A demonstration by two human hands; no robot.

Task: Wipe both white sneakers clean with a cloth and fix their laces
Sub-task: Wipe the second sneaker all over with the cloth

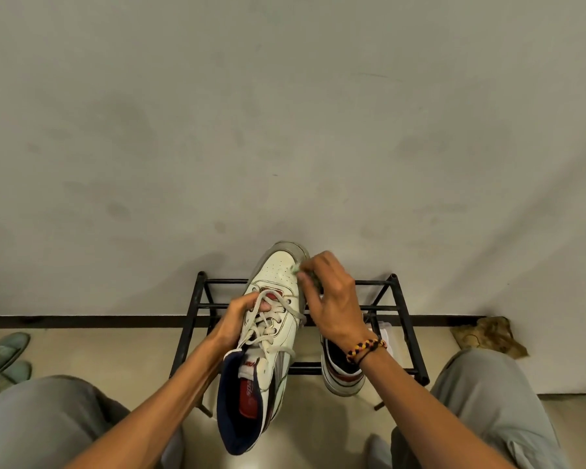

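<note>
Seen from my head camera, I hold a white leather sneaker with a navy lining (271,333) up in front of me, toe pointing away toward the pale wall (285,113). My left hand (237,319) grips its side at the loose white laces (268,319), fingers curled around the upper. My right hand (329,299) pinches a small pale green cloth (296,267) against the toe cap, fingers bent around it. A braided black, red and yellow bracelet (366,350) circles my right wrist. The second white sneaker (342,374) stands heel toward me on the black metal shoe rack (400,316), just right of the raised one. A crumpled brown rag (487,336) lies on the floor by the wall at right, and green slippers (4,353) sit at far left. My knees in grey trousers (487,401) frame the scene.
</note>
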